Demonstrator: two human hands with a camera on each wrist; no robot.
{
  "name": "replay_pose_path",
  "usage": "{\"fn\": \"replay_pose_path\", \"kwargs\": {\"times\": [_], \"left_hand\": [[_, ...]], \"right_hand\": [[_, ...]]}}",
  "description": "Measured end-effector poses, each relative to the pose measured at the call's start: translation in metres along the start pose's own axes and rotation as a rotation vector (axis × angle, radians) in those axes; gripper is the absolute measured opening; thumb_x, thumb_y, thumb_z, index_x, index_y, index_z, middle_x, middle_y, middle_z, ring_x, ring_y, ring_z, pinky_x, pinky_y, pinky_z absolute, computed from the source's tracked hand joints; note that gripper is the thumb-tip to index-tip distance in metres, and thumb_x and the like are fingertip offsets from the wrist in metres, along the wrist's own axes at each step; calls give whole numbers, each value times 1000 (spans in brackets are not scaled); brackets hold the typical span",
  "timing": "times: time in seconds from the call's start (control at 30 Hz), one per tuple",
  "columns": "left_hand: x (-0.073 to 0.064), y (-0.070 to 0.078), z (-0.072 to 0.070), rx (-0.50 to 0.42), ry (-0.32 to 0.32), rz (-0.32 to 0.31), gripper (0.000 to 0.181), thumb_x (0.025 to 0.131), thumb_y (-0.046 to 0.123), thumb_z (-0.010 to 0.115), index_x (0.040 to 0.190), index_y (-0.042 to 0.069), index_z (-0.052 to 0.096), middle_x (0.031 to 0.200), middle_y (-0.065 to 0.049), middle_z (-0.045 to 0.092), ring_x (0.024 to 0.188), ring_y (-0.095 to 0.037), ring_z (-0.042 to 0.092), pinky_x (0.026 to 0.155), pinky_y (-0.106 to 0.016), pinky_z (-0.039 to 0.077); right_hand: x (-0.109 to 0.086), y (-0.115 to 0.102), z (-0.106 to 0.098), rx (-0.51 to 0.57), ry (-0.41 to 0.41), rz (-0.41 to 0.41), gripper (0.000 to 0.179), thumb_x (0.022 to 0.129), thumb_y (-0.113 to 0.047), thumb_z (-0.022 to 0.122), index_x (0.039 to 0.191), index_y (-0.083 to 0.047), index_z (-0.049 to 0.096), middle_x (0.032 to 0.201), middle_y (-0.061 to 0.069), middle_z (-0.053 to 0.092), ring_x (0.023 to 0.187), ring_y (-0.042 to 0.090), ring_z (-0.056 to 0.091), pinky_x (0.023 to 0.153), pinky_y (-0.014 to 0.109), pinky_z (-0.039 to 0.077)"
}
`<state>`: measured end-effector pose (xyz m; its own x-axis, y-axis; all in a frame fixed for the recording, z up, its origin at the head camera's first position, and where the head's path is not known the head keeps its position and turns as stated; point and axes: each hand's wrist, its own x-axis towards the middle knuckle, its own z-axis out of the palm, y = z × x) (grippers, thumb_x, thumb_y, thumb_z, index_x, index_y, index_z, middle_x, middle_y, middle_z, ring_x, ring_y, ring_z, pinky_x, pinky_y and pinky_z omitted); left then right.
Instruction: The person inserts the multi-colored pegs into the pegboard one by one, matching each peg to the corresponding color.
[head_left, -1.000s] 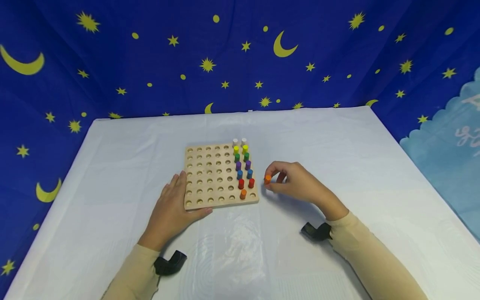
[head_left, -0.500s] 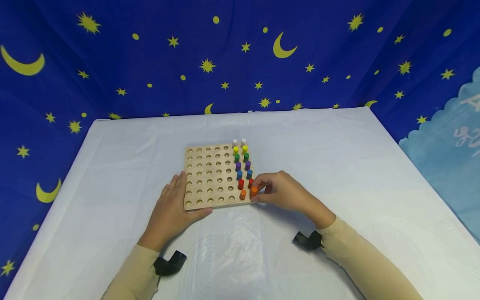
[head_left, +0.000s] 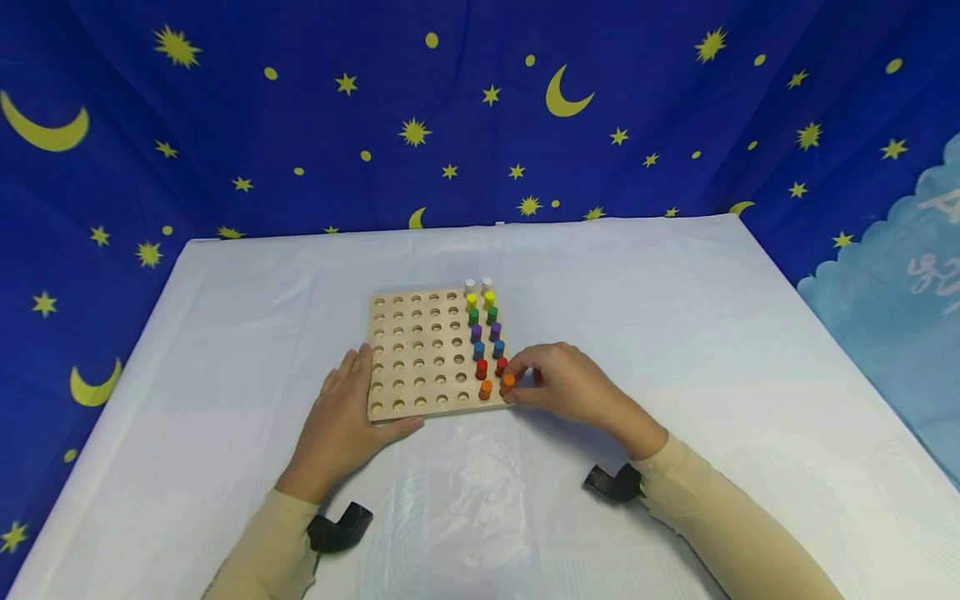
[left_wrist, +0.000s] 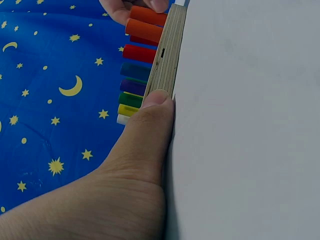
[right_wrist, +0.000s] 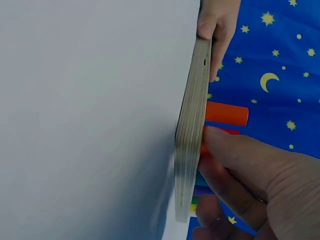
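My right hand (head_left: 566, 385) pinches an orange peg (head_left: 508, 382) between thumb and fingers, at the near right corner of a wooden peg board (head_left: 408, 338). In the left wrist view the held peg stands on the board's face; in the right wrist view the fingers mostly cover it. Beside it rises a second orange peg (right_wrist: 227, 113). Behind them run paired pegs: red (head_left: 482, 368), blue (head_left: 478, 351), purple (head_left: 476, 333), green (head_left: 473, 317), yellow (head_left: 471, 302) and white (head_left: 470, 287). My left hand (head_left: 337, 427) touches the board's left side with straight fingers, its thumb along the front edge.
Several rows of bare holes (head_left: 417, 364) fill the board's left part. Under it lies a white table cover (head_left: 637, 275), reaching back to a blue star-and-moon cloth (head_left: 480, 125). Black wrist mounts (head_left: 341, 527) sit at both sleeves.
My right hand has moved left and slightly nearer with the orange peg, from beside the board onto its near right corner. Over the last half second it hardly moves. The left hand stays put.
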<state>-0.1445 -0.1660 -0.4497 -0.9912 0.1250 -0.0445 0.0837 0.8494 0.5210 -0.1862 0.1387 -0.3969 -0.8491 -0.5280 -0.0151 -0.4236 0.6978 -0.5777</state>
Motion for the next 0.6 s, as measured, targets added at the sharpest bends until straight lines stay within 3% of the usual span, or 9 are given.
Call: {"fn": "replay_pose_path", "kwargs": {"times": [0.3, 0.6], "left_hand": [[-1, 0, 1, 1, 10, 4, 134, 70, 77, 71, 159, 3, 3, 165, -22, 14, 153, -41, 13, 125, -57, 13], [0, 0, 4, -12, -2, -3, 135, 70, 74, 74, 159, 3, 2, 165, -22, 14, 153, -41, 12, 125, -57, 13]], "right_hand": [[-1, 0, 2, -92, 10, -41, 20, 80, -27, 84, 97, -18, 78, 92, -10, 72, 70, 5, 54, 64, 23, 46], [-10, -6, -16, -162, 38, -46, 36, 78, -43, 83, 103, -18, 76, 95, -7, 73, 79, 12, 64, 70, 27, 50]]}}
